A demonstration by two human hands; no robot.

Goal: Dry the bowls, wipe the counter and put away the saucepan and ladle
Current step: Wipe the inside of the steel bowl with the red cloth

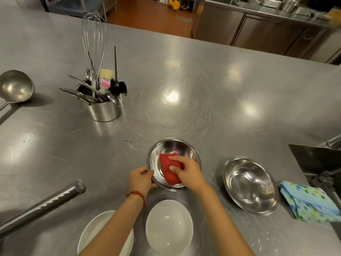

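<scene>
**Hands wiping a steel bowl with a red cloth**

On a steel surface (pixel 184 80), a metal pot (pixel 103 109) at upper left holds a whisk (pixel 94 43), tongs, spoons and a sponge. A ladle (pixel 15 86) lies at the far left edge. A steel bowl (pixel 173 146) sits near centre with a red cloth (pixel 167 169) inside it. A second steel bowl (pixel 250 185) stands just to its right, beside a dotted towel (pixel 308 202). Two white bowls (pixel 168 226) sit nearest the viewer. A long steel handle (pixel 42 206) lies at lower left.

The left hand (pixel 141 180) grips the centre bowl's near rim, fingers curled round it. The right hand (pixel 186 169) presses the cloth against the bowl's inside, fingers bent over it.
</scene>
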